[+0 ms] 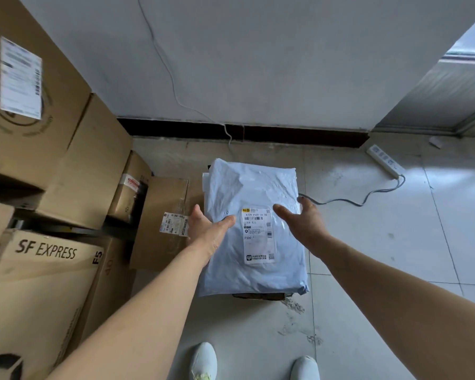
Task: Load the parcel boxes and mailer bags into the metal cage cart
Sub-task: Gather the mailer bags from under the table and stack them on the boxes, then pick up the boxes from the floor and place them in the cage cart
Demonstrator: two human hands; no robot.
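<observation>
The bag [248,185] lies between the hands. The left hand [209,229] is at its left edge, the right hand [305,223] over its right edge. Both are spread, fingers straight, gripping nothing.

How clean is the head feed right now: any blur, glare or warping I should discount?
Head view: the shipping label on the mailer bag is sharp, P309 legible; the sticker on the top-left box is smeared; pale glare washes the floor tiles at right; wide-angle bowing tilts boxes and wall edges near the rim.
</observation>
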